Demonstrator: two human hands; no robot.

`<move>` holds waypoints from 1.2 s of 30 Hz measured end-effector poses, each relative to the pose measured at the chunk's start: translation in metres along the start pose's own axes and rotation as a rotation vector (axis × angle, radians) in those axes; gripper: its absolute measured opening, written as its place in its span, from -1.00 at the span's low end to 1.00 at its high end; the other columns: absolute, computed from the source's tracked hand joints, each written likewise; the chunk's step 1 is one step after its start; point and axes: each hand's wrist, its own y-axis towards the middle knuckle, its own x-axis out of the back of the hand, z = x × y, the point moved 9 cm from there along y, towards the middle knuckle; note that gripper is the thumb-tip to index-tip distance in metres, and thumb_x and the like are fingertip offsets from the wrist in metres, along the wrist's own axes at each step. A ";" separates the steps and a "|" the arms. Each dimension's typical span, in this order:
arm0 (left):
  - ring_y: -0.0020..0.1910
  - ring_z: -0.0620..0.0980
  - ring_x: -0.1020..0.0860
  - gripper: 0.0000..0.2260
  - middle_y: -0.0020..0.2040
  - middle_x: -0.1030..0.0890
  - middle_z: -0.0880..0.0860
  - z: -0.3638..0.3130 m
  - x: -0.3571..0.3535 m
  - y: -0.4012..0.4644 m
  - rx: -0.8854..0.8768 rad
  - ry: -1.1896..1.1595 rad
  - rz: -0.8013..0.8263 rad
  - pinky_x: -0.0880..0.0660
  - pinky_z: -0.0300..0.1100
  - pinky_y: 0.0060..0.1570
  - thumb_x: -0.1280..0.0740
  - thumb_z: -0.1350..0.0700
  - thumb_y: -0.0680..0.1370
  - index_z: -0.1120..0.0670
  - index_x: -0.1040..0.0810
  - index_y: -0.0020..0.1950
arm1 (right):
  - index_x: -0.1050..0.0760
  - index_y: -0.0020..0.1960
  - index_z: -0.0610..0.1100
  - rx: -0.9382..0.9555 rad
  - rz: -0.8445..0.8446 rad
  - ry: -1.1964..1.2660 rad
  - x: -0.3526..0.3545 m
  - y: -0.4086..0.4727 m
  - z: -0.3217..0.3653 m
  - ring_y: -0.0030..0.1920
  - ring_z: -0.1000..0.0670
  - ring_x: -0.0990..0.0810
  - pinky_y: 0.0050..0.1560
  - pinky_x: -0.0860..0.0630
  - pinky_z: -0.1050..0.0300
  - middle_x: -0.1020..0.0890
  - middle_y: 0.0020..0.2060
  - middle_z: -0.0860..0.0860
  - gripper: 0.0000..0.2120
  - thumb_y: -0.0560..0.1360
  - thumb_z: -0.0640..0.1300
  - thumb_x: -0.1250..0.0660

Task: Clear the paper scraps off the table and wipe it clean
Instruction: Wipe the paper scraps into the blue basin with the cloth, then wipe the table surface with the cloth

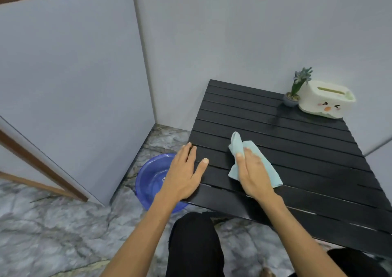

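Note:
A low black slatted table [297, 149] stands against the grey wall. On its near left part lies a light blue cloth [269, 170], and my right hand [252, 172] presses flat on it, thumb over the cloth's folded left edge. My left hand [184, 175] rests flat on the table's left corner, fingers spread, holding nothing. No paper scraps show on the tabletop.
A blue plastic basin [152, 181] sits on the marble floor just left of the table, partly under my left arm. At the table's far right stand a small potted plant [293, 95] and a white tissue box [326, 99] with a cartoon face. My dark-trousered knees are below.

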 end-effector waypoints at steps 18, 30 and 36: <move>0.58 -0.08 -0.11 -0.27 0.61 -0.20 -0.02 0.001 0.004 0.009 -0.002 -0.058 -0.103 -0.07 -0.05 0.55 0.10 -0.37 0.58 0.04 -0.16 0.62 | 0.10 0.64 0.10 0.159 0.323 -0.380 -0.036 -0.011 0.004 0.61 0.06 0.20 0.56 0.30 0.04 0.10 0.63 0.13 -0.42 0.67 0.22 0.09; 0.59 -0.12 -0.05 -0.28 0.61 -0.17 -0.05 -0.039 -0.022 0.023 -0.080 0.234 -0.058 0.18 -0.03 0.54 0.15 -0.33 0.57 0.05 -0.16 0.62 | 0.10 0.65 0.02 -0.136 0.157 -0.459 0.003 0.038 -0.050 0.62 -0.02 0.22 0.56 0.28 -0.16 0.13 0.64 0.05 -0.22 0.55 0.38 0.05; 0.59 -0.08 -0.08 -0.28 0.60 -0.21 -0.02 -0.040 -0.023 0.024 -0.077 0.275 -0.091 0.12 0.01 0.55 0.14 -0.34 0.59 0.06 -0.19 0.61 | 0.15 0.65 0.04 0.005 0.192 -0.424 -0.021 0.032 -0.025 0.62 -0.01 0.22 0.57 0.28 -0.14 0.12 0.64 0.04 -0.29 0.60 0.32 0.11</move>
